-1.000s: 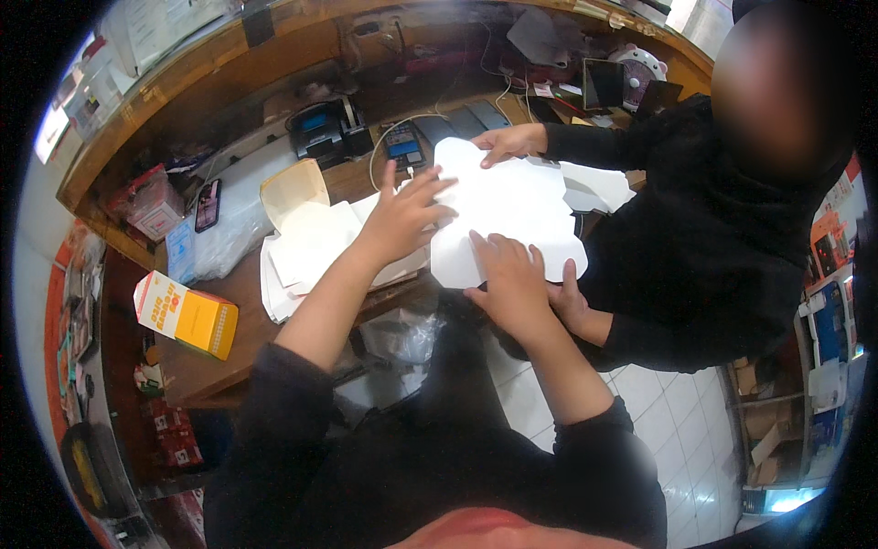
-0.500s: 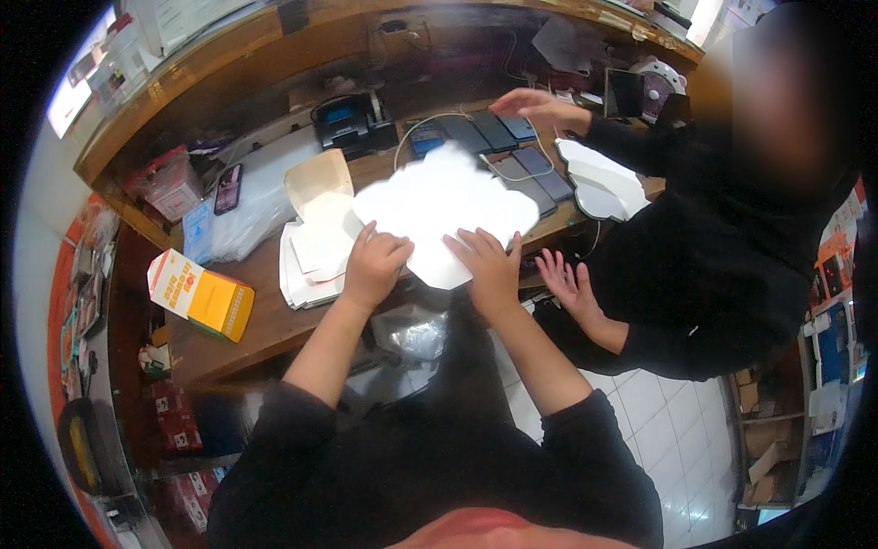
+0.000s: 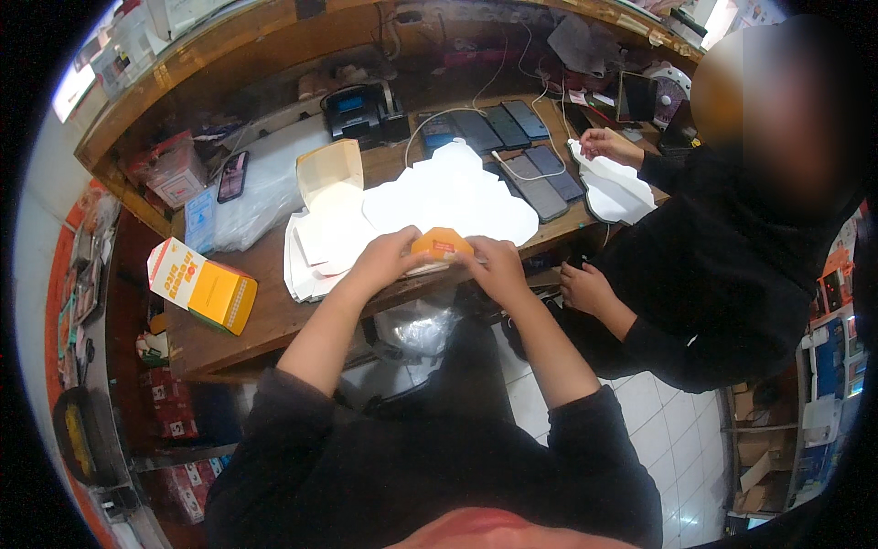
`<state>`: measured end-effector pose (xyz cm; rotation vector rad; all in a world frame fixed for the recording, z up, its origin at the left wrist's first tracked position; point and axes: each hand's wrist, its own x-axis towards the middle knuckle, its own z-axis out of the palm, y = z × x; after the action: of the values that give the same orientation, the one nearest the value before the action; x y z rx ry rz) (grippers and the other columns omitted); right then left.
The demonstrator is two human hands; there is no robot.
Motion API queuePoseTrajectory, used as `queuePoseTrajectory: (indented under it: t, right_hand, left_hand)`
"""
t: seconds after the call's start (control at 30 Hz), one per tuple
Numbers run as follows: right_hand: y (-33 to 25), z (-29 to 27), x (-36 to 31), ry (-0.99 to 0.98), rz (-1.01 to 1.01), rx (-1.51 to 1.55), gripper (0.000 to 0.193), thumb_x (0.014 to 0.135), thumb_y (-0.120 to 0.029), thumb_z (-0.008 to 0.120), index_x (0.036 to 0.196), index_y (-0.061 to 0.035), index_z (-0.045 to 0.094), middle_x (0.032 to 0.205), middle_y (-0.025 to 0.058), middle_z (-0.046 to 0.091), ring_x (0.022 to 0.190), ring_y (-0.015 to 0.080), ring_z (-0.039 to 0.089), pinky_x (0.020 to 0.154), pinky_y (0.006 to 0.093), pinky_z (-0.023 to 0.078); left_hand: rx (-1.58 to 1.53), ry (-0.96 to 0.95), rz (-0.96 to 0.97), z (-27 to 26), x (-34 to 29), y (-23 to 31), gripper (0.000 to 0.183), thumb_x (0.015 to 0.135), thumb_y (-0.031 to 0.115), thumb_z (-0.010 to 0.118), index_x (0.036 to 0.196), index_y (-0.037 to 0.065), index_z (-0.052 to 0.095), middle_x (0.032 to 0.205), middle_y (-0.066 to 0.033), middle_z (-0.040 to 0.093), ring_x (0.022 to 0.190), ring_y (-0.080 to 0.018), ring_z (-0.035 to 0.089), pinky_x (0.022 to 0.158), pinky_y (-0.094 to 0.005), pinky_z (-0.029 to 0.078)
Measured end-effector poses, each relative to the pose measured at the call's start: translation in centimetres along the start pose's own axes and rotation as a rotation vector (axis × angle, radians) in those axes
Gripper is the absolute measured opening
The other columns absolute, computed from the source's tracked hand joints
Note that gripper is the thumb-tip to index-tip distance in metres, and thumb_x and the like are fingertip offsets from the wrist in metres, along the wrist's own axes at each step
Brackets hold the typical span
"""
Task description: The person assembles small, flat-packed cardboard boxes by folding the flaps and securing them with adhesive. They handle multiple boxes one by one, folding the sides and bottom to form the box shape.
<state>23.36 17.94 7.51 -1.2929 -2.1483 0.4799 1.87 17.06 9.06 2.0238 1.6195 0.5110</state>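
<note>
A large unfolded cardboard box blank [image 3: 448,201], white on its upper side, lies at the table's front edge. Its near flap is bent up and shows an orange printed face. My left hand [image 3: 390,258] grips the left end of that flap, and my right hand [image 3: 495,267] grips its right end, thumbs against the orange face. Just left of the blank, a partly opened box [image 3: 330,169] with a tan lid stands on a stack of white blanks [image 3: 305,268]. Farther left lies a folded yellow and white box [image 3: 203,285].
Several phones [image 3: 540,194] with white cables lie behind the blank, beside a black label printer [image 3: 363,114]. A co-worker in black sits at the right, near another white blank [image 3: 608,188]. Plastic bags [image 3: 274,197] and a phone [image 3: 233,176] lie at the left.
The near flap has come up, showing its orange side, and my hands have closed in on it. The co-worker's far hand has drawn back from the phones to the other blank.
</note>
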Motion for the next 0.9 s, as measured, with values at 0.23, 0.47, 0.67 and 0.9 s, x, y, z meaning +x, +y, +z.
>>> queuePoseTrajectory:
  t: [0.23,0.47,0.67,0.9]
  right_hand:
    - [2.0,0.2,1.0,0.008,-0.253,0.024,0.025,0.078,-0.023,0.065,0.098,-0.0075,0.064,0.086,0.0104,0.066,0.080,0.0295,0.062,0.074,0.0378,0.046]
    - [1.9,-0.2,3.5,-0.064,0.241,0.020,0.033,0.083,-0.032,0.062,0.101,-0.0056,0.056,0.080,0.0152,0.065,0.077,0.0300,0.064,0.069,0.0382,0.049]
    - [3.2,-0.1,6.8,-0.171,0.338,-0.016,0.045,0.079,-0.037,0.063,0.114,-0.0104,0.052,0.093,0.0161,0.065,0.087,0.0343,0.063,0.076,0.0417,0.048]
    - [4.9,-1.4,2.5,0.178,-0.338,0.078,0.015,0.074,-0.006,0.063,0.087,-0.0130,0.060,0.096,0.0033,0.065,0.102,0.0263,0.055,0.100,0.0484,0.031]
  left_hand:
    - [-0.028,0.255,0.607,1.1,1.2,-2.7,0.032,0.080,0.022,0.061,0.107,0.006,0.058,0.096,-0.0161,0.064,0.087,-0.0343,0.060,0.077,-0.0387,0.046]
    - [-0.051,-0.053,-0.005,-0.8,4.8,-2.1,0.041,0.086,0.029,0.059,0.115,0.001,0.054,0.107,-0.0191,0.062,0.096,-0.0286,0.060,0.083,-0.0348,0.045]
    - [-0.170,-0.187,-0.108,-1.7,7.1,-2.7,0.053,0.079,0.030,0.067,0.120,0.002,0.051,0.117,-0.0165,0.058,0.104,-0.0270,0.057,0.089,-0.0335,0.044]
    - [0.559,0.295,0.646,-4.9,0.6,-4.9,0.042,0.074,0.020,0.070,0.114,0.017,0.058,0.111,-0.0064,0.063,0.105,-0.0233,0.058,0.098,-0.0389,0.040]
